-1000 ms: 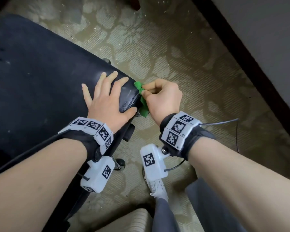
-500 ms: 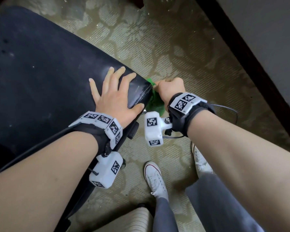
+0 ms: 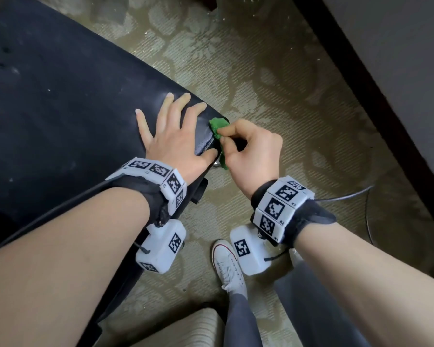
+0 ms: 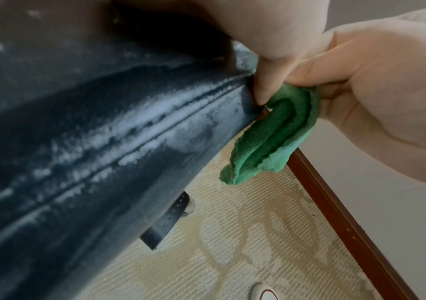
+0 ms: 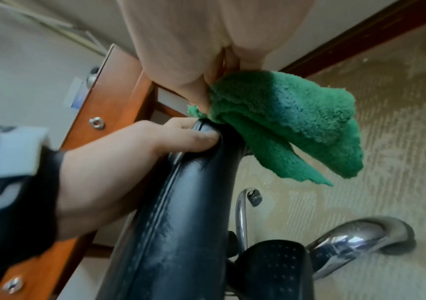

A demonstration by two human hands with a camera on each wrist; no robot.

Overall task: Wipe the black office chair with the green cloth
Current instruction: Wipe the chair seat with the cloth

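Observation:
The black office chair (image 3: 60,108) fills the left of the head view, its leather edge (image 4: 104,142) running close past the left wrist camera. My left hand (image 3: 171,139) lies flat on the chair's corner, fingers straight and spread, thumb (image 5: 194,138) hooked over the seam. My right hand (image 3: 248,151) pinches the bunched green cloth (image 3: 218,126) and holds it against the chair's rim right beside the left thumb. A loose fold of cloth (image 5: 296,125) hangs below the fingers, off the edge.
Patterned beige carpet (image 3: 261,83) lies to the right, bounded by a dark wooden baseboard (image 3: 361,96) and wall. Chrome chair legs (image 5: 348,243) and an armrest pad sit below the edge. My white shoe (image 3: 227,266) stands near the chair. A striped cushion (image 3: 186,329) is at the bottom.
My right hand dipped down along the chair's side edge with the cloth, then came back up to the corner rim. The left hand has stayed flat on the chair.

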